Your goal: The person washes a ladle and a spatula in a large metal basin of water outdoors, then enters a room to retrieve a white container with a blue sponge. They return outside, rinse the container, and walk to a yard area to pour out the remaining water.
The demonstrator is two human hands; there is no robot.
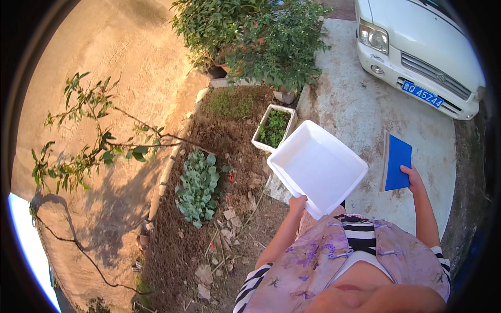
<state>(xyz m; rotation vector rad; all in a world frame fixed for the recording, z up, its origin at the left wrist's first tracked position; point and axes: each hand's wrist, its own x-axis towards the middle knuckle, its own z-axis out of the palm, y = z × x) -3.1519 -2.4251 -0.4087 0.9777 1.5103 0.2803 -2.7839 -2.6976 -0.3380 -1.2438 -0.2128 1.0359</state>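
Observation:
My left hand (pixel 298 203) is closed on the near left rim of a white rectangular plastic tub (pixel 319 163). The tub is tilted so that its bare inside shows. Off to the right, my right hand (pixel 414 180) grips the lower right edge of a blue flat rectangular thing (pixel 398 163) with a pale strip along its left side; its exact kind I cannot make out. A gap separates the tub from the blue thing.
A white planter box (pixel 256 141) with green seedlings stands beyond the tub. Leafy plants (pixel 198 188) grow in the soil bed at left, near a thin branch (pixel 172 136). Potted bushes (pixel 250 41) stand at the back; a white car (pixel 417 52) is parked at the far right.

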